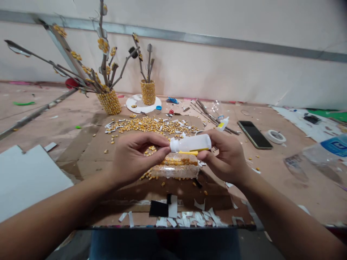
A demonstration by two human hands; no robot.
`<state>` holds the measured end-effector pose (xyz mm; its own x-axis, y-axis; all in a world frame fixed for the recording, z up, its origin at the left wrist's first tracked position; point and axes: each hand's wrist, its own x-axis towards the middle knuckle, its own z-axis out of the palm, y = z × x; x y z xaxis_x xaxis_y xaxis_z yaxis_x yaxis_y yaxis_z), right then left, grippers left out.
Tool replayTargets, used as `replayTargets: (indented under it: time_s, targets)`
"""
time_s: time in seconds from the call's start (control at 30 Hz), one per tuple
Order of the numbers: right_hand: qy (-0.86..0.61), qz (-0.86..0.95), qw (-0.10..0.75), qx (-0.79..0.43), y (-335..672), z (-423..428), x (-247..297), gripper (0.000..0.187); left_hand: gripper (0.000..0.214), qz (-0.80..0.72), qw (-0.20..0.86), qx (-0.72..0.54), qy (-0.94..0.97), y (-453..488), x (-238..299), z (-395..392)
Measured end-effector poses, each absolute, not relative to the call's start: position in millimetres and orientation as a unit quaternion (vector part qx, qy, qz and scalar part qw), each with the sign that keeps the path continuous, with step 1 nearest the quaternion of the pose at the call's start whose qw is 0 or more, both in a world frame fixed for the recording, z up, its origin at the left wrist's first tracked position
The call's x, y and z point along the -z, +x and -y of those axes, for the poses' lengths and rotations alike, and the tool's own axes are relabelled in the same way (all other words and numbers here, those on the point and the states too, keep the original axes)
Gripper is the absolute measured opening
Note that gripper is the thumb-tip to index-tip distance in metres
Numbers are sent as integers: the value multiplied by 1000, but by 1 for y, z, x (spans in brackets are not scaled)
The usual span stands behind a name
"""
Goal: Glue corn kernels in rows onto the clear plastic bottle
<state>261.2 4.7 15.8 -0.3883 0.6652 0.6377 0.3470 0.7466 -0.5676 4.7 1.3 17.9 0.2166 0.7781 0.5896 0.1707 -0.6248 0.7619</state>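
My right hand (226,157) grips a small white glue bottle (193,143) held sideways, with a yellow strip along its lower edge. My left hand (135,157) pinches the bottle's white cap end with thumb and fingertips. Right below the bottle lies a clear plastic piece (176,169) partly covered with rows of corn kernels. A heap of loose corn kernels (151,124) is spread on the cardboard sheet (89,151) just beyond my hands.
Two kernel-covered vases with twig branches (110,101) (148,92) stand at the back. A second glue bottle (222,124), twigs, a phone (255,134), a tape roll (275,136) and a plastic water bottle (320,155) lie to the right. White card (24,177) lies left; paper scraps lie near me.
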Motion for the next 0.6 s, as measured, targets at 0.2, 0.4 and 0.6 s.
replayTargets:
  time_s: [0.2, 0.4, 0.6]
  targets:
    - [-236, 821, 505, -128, 261, -6, -4, 43, 3, -341, 238, -482, 771, 1, -17, -4]
    - [-185, 858, 472, -81, 262, -9, -6, 48, 13, -307, 159, -398, 850, -5, -23, -8]
    - [-213, 864, 456, -14, 261, -1, -13, 33, 3, -252, 201, -394, 861, -3, -31, -10]
